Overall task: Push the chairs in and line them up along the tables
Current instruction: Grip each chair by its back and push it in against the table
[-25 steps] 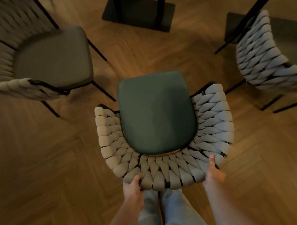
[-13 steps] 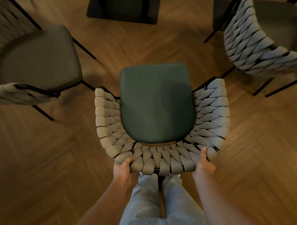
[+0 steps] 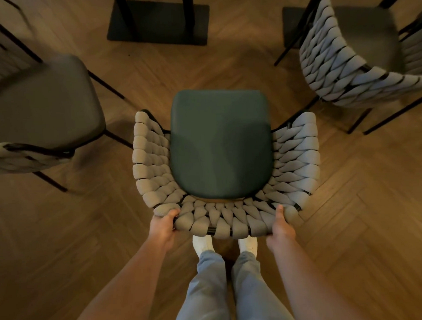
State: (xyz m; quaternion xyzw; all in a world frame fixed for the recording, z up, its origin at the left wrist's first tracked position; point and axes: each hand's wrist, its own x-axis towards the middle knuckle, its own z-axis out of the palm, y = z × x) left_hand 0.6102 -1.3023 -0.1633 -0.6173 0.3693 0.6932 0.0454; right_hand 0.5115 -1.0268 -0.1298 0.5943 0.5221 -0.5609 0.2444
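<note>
The left hand [image 3: 162, 228] curls round the rear left corner of the woven backrest, thumb on top of the padded straps and fingers tucked under the rim. The right hand [image 3: 281, 225] grips the rear right corner the same way, thumb lying up along a strap and fingers wrapped beneath. Both hold the middle chair [image 3: 220, 145], a tub-shaped seat with a smooth dark green cushion with rounded corners and a curved back of thick, soft grey-beige bands woven over a thin black metal frame.

Behind that chair's back, pale blue trouser legs [image 3: 210, 288] and white shoes [image 3: 202, 243] stand close to its rear edge. Under it lies a warm brown wooden floor [image 3: 367, 225] laid in a herringbone pattern.

Ahead of the middle chair's front edge, and apart from it, sits the flat, dark, rectangular table base [image 3: 158, 23] with two slim black uprights rising from it. To the chair's left stands a second chair [image 3: 40, 104] with a matte grey-brown cushion, thin black legs and the same woven band along its near side; it is turned at an angle and its nearest legs come close to the green seat's left arm. To the right stands a third chair [image 3: 341, 57], its plaited grey back facing the middle chair, dark seat beyond, black legs splayed on the floor.
</note>
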